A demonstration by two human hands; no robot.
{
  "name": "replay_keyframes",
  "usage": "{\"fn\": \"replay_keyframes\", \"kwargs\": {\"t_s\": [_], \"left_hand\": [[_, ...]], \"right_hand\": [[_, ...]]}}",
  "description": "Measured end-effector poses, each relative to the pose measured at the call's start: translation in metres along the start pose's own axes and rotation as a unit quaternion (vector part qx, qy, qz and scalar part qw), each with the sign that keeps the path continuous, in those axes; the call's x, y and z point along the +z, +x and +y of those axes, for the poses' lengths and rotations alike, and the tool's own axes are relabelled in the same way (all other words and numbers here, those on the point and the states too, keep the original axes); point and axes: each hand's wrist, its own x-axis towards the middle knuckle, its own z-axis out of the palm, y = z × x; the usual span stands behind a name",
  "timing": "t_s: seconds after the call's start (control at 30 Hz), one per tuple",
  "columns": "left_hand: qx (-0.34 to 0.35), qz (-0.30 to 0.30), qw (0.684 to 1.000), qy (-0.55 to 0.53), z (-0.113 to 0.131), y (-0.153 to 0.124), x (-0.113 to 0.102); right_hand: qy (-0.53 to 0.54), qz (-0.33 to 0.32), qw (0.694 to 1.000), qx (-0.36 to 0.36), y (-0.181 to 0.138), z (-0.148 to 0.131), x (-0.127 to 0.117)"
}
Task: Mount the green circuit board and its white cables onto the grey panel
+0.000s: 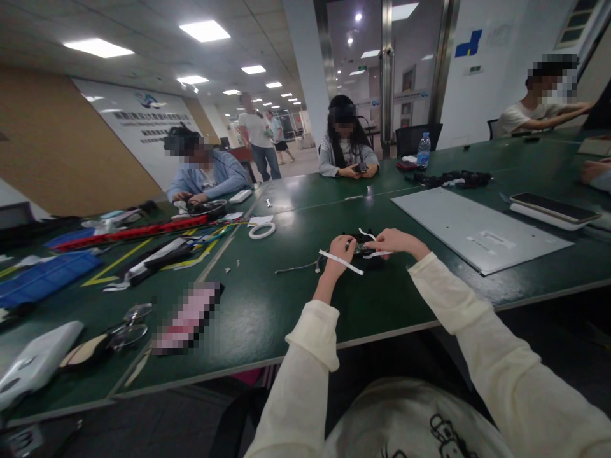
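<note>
Both my hands meet over a small black device (363,249) lying on the green table (267,305). My left hand (340,254) is closed, pinching a white strip of tape (342,262) that slants down to the right. My right hand (394,242) is closed too, its fingers pressed on the device and on another white strip (377,254). A thin grey cable (293,268) trails left from the device. Cream sleeves cover both my arms.
A grey flat panel (477,229) lies to the right, a phone (554,207) beyond it. A tape roll (262,230) sits ahead left. Tools, red and blue parts (128,234) crowd the left. Other people sit at the far edges; a water bottle (423,151) stands there.
</note>
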Motion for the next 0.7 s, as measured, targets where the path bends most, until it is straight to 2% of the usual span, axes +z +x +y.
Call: {"fn": "replay_keyframes", "kwargs": {"t_s": [0.1,0.2,0.3,0.4,0.7], "left_hand": [[0.001,-0.009,0.999,-0.042,0.006,0.001,-0.001],[-0.002,-0.020,0.993,-0.114,0.012,0.002,-0.003],[-0.031,-0.052,0.978,-0.200,0.017,0.004,-0.006],[-0.065,-0.058,0.965,-0.247,0.018,0.005,-0.010],[-0.108,0.008,0.952,-0.287,0.013,0.006,-0.012]], "right_hand": [[-0.036,-0.045,0.998,-0.035,0.000,0.001,-0.001],[0.036,-0.064,0.994,-0.077,0.000,0.000,-0.002],[0.136,-0.050,0.983,-0.109,0.001,-0.003,0.000],[0.186,-0.041,0.973,-0.127,0.002,-0.005,0.002],[0.160,0.030,0.978,-0.134,0.006,-0.001,0.004]]}}
